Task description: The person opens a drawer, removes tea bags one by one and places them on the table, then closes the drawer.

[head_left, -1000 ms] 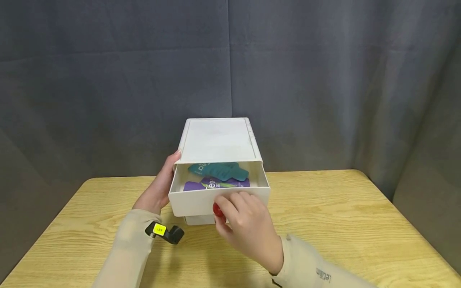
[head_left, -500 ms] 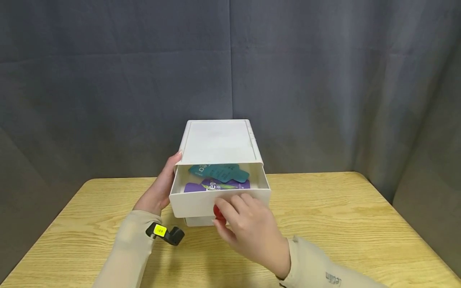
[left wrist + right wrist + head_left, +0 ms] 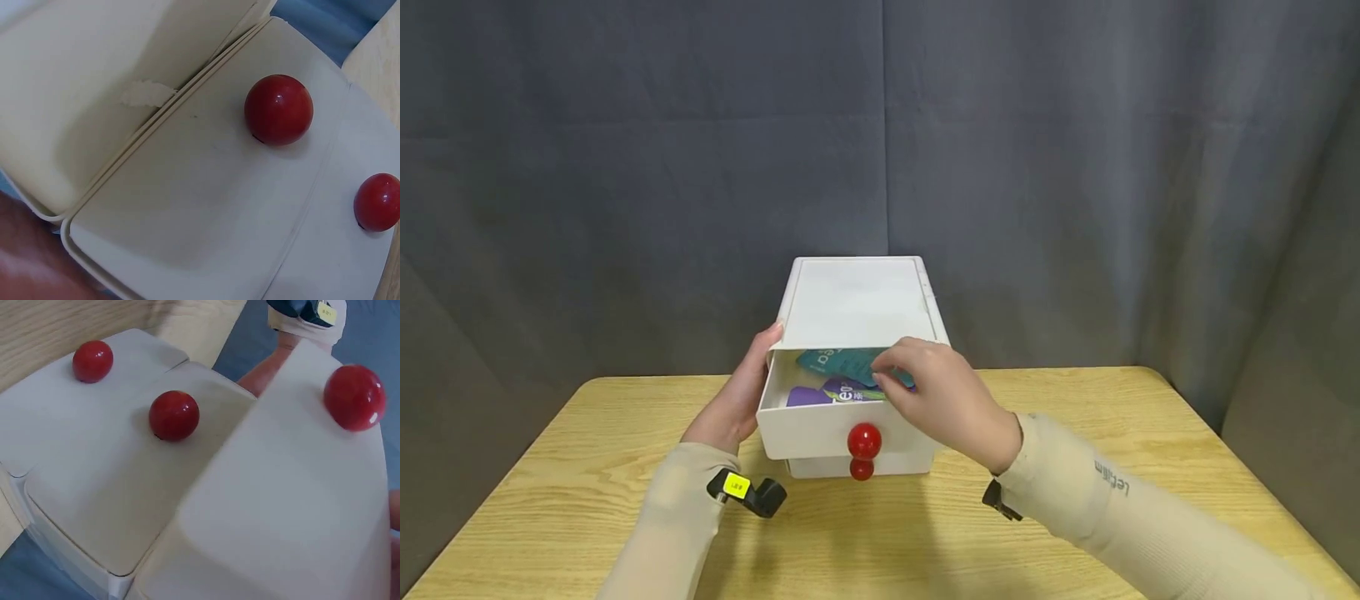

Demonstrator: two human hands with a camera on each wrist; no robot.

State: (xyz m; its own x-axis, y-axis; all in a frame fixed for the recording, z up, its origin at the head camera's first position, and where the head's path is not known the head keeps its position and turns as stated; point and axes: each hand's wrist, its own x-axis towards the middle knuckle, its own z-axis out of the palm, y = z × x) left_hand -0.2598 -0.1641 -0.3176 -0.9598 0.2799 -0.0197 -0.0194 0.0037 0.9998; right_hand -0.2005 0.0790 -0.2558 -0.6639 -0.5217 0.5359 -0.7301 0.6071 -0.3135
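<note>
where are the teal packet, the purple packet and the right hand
teal packet (image 3: 847,364), head view: the uncovered part left of the fingers
purple packet (image 3: 846,392), head view: its printed face, at the white lettering
right hand (image 3: 942,392), head view: the back of the hand

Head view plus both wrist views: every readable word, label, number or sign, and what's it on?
"ea": teal packet; the rest is hidden or too small.
"Te": purple packet; next letter unclear, finer print too small.
"Le": right sleeve, upside down; rest of the word too unclear.
Yellow label on the black clip: marks too small to read.
Left wrist view: none.
</note>
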